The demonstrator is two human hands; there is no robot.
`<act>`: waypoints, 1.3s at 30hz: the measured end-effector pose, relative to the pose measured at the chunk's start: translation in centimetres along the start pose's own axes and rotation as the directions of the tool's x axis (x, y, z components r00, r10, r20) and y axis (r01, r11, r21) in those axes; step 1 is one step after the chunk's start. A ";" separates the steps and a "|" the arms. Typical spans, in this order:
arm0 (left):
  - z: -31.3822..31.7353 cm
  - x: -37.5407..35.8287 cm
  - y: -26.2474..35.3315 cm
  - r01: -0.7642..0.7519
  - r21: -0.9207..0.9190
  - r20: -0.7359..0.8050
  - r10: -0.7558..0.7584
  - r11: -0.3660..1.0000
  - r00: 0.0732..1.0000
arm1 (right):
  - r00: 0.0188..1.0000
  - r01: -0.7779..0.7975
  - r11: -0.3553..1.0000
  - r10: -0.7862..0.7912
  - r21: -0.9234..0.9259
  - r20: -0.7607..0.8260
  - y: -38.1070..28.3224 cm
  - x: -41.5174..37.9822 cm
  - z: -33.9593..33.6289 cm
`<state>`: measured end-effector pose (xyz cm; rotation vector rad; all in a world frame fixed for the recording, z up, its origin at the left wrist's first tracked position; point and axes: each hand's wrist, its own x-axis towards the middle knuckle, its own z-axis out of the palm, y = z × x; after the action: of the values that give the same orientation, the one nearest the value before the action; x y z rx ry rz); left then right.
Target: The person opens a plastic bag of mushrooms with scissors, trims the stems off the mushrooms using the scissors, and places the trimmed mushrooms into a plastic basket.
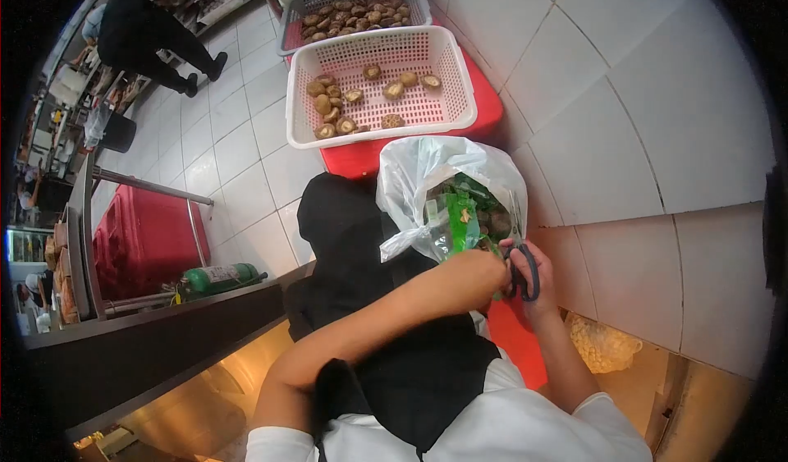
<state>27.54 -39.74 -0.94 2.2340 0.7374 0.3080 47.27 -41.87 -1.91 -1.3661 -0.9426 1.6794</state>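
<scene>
My right hand (539,280) is closed around the dark handles of a pair of scissors (525,270), whose blades point up along the bag's right rim. My left hand (489,272) reaches across my lap and meets the scissors. Its fingers are curled and mostly hidden, and I cannot tell what they hold. Just beyond both hands, a white plastic bag (410,171) stands open between my legs. Inside it lie brown mushrooms (497,221) and a green printed wrapper (463,222).
Ahead, a white perforated basket (300,113) with several mushrooms rests on a red surface (486,105). Behind it stands a grey basket (287,35) full of mushrooms. A tiled wall (607,134) is close on my right. At left are a metal rack, a green cylinder (217,276) and a person (135,35).
</scene>
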 end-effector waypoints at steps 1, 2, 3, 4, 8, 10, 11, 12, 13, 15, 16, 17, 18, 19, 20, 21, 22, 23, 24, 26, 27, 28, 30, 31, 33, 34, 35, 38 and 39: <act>1.6 0.9 -1.1 0.020 0.110 0.006 -0.020 0.994 1.000 | 0.999 0.015 0.999 -0.016 -0.036 -0.029 0.3 0.3 -0.2; 2.8 1.1 -2.3 0.045 0.231 -0.041 -0.037 0.972 0.998 | 0.999 0.013 1.000 -0.013 -0.022 -0.037 0.6 0.5 -0.4; 3.0 1.3 -2.8 0.076 0.349 -0.090 -0.047 0.934 0.995 | 0.999 0.013 1.000 -0.013 -0.007 -0.044 0.8 0.6 -0.7; 3.3 1.4 -3.1 0.110 0.460 -0.139 -0.051 0.881 0.989 | 0.999 0.012 1.000 -0.012 0.009 -0.052 1.1 0.8 -0.9; 3.4 0.1 -2.9 0.198 0.561 -0.192 -0.106 0.804 0.976 | 0.997 -0.017 1.000 0.017 -0.002 -0.078 2.3 1.0 -1.3; 3.9 -0.3 -3.0 0.223 0.522 -0.155 -0.165 0.823 0.974 | 0.997 -0.039 0.999 0.038 -0.006 -0.060 2.7 1.3 -1.2; 4.1 -0.4 -3.1 0.235 0.500 -0.135 -0.192 0.833 0.972 | 0.997 -0.050 0.999 0.050 -0.006 -0.058 2.8 1.3 -1.0; 4.2 -0.5 -3.1 0.234 0.484 -0.155 -0.181 0.843 0.971 | 0.997 -0.060 0.998 0.060 -0.007 -0.057 2.7 1.4 -0.7; 4.2 -0.7 -3.2 0.233 0.468 -0.175 -0.169 0.853 0.970 | 0.996 -0.070 0.998 0.069 -0.008 -0.056 2.7 1.4 -0.5; 4.0 -1.1 -3.3 0.237 0.439 -0.196 -0.165 0.867 0.967 | 0.998 -0.053 0.998 0.052 -0.030 -0.022 2.7 1.4 -0.3; 3.8 -1.4 -3.4 0.242 0.426 -0.195 -0.173 0.872 0.966 | 0.999 -0.044 0.998 0.044 -0.041 -0.003 2.7 1.5 -0.2; 3.5 -1.7 -3.5 0.245 0.415 -0.193 -0.179 0.876 0.965 | 0.999 -0.042 0.998 0.043 -0.044 0.000 2.6 1.5 -0.2; 3.0 -1.9 -3.6 0.274 0.371 -0.227 -0.200 0.887 0.953 | 0.999 -0.041 0.998 0.042 -0.045 0.001 2.4 1.4 -0.1; 2.5 -2.2 -3.6 0.301 0.324 -0.256 -0.223 0.897 0.941 | 0.999 -0.044 0.998 0.044 -0.045 -0.001 2.4 1.2 0.0; 2.2 -2.4 -3.6 0.327 0.274 -0.284 -0.248 0.905 0.926 | 0.999 -0.050 0.998 0.051 -0.046 0.004 2.6 1.1 -0.1; 2.3 -2.7 -3.8 0.320 0.289 -0.269 -0.244 0.903 0.932 | 0.998 -0.057 0.997 0.058 -0.047 0.010 2.9 1.2 -0.3; 2.8 -2.8 -4.0 0.303 0.312 -0.259 -0.226 0.900 0.939 | 0.998 -0.063 0.997 0.064 -0.051 0.020 3.1 1.4 -0.3; 3.3 -2.7 -4.1 0.288 0.337 -0.252 -0.208 0.896 0.945 | 0.998 -0.059 0.996 0.061 -0.065 0.024 3.3 1.5 -0.2; 3.4 -2.5 -3.9 0.269 0.363 -0.244 -0.188 0.892 0.951 | 0.998 -0.054 0.995 0.056 -0.078 0.027 3.5 1.6 -0.1; 3.8 -2.1 -3.1 0.282 0.399 -0.204 -0.215 0.872 0.955 | 0.998 -0.054 0.994 0.056 -0.091 0.018 3.4 1.5 -0.1; 3.8 -2.0 -2.8 0.285 0.417 -0.181 -0.228 0.863 0.957 | 0.998 -0.061 0.994 0.062 -0.090 0.009 3.2 1.4 0.1; 3.9 -1.9 -2.8 0.264 0.445 -0.174 -0.207 0.856 0.963 | 0.998 -0.069 0.994 0.070 -0.088 0.002 3.1 1.3 0.2; 4.0 -2.0 -2.9 0.228 0.498 -0.159 -0.170 0.837 0.973 | 0.998 -0.066 0.993 0.066 -0.097 0.000 3.6 1.4 -0.2; 4.0 -2.1 -3.0 0.231 0.484 -0.171 -0.168 0.844 0.971 | 0.998 -0.064 0.993 0.064 -0.102 0.000 3.7 1.4 -0.3; 3.4 -2.1 -3.2 0.232 0.455 -0.192 -0.160 0.860 0.968 | 0.998 -0.063 0.995 0.063 -0.083 0.000 3.6 1.4 -0.2; 2.9 -2.1 -3.1 0.274 0.370 -0.253 -0.188 0.888 0.949 | 0.998 -0.062 0.995 0.062 -0.074 -0.001 3.5 1.3 -0.3; 2.4 -2.3 -2.9 0.310 0.279 -0.309 -0.221 0.909 0.925 | 0.998 -0.062 0.995 0.062 -0.078 -0.004 3.5 1.3 -0.4; -0.4 -3.2 -2.2 0.321 -0.069 -0.434 -0.318 0.945 0.843 | 0.998 -0.063 0.995 0.063 -0.073 -0.008 3.6 1.3 -0.6; -0.6 -3.4 -2.5 0.263 -0.209 -0.513 -0.334 0.942 0.791 | 0.998 -0.065 0.996 0.065 -0.060 -0.005 3.5 1.3 -0.6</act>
<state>23.52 -40.03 -2.32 1.8698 1.3184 0.8277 47.34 -42.20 -5.66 -1.4529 -0.9639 1.7092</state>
